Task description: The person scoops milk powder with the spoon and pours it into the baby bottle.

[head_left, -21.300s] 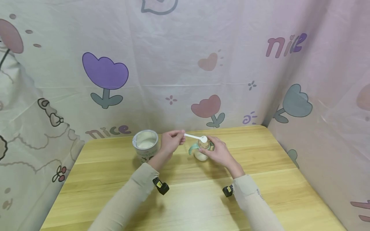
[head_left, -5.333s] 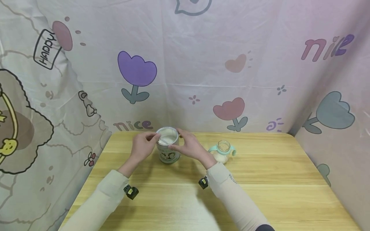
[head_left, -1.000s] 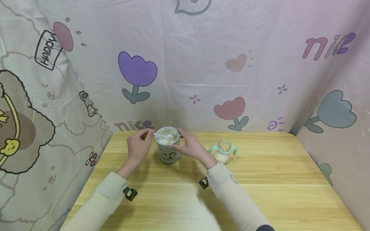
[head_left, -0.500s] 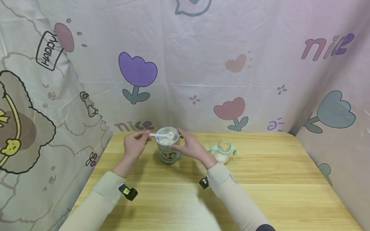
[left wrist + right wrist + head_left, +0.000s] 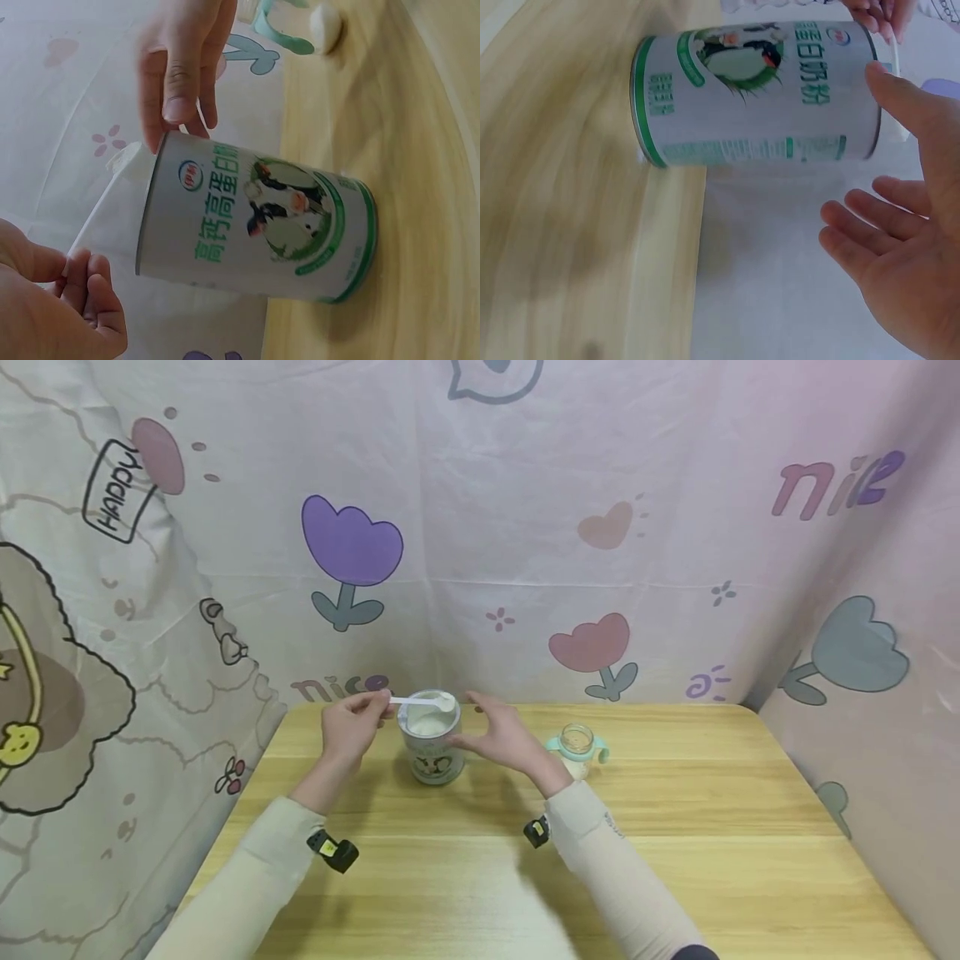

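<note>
A white long-handled scoop (image 5: 418, 702) is pinched by its handle end between the thumb and fingers of my left hand (image 5: 348, 731). Its bowl, heaped with white powder, hangs just above the mouth of the milk powder can (image 5: 437, 765). The can stands upright, topless, with green print and a cow picture; pale powder shows inside. My right hand (image 5: 506, 739) is at the can's right side. In the right wrist view its fingers (image 5: 874, 225) are spread away from the can, while the thumb lies close to the rim; whether it touches, I cannot tell.
A baby bottle (image 5: 577, 742) with mint-green handles stands uncapped right of the can, partly behind my right wrist, with pale powder inside. The wooden table (image 5: 675, 827) meets a printed cloth backdrop (image 5: 480, 527) just behind the can.
The left hand has lifted the scoop from inside the can to above its rim. The right hand's fingers have loosened from the can and shifted slightly right. Earlier, the scoop was over the bottle.
</note>
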The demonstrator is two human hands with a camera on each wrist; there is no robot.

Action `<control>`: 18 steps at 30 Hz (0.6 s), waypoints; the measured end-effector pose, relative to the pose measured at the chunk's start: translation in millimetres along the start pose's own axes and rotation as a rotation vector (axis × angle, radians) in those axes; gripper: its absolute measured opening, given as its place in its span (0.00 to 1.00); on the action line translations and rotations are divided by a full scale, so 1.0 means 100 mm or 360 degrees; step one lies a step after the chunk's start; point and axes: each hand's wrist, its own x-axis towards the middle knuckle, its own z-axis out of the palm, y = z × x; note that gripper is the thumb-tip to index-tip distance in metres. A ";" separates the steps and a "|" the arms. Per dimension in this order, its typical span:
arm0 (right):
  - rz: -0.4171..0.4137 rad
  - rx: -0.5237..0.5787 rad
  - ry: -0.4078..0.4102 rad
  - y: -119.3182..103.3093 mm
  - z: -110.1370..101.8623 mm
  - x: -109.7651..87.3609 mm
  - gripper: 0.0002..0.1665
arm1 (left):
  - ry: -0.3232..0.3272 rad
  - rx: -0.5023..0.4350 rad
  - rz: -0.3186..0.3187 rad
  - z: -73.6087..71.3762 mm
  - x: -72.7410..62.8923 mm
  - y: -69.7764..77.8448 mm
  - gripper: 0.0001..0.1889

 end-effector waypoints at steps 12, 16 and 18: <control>0.0165 -0.0029 0.0079 0.13 -0.33 -0.18 0.52 | -0.0153 -0.0026 0.0023 0.28 0.02 0.13 0.19; 0.0203 -0.0053 0.0089 0.17 -0.43 -0.25 0.52 | -0.0186 -0.0007 0.0031 0.39 0.03 0.16 0.19; 0.0221 -0.0071 0.0091 0.19 -0.48 -0.27 0.52 | -0.0199 -0.0006 0.0037 0.44 0.04 0.16 0.19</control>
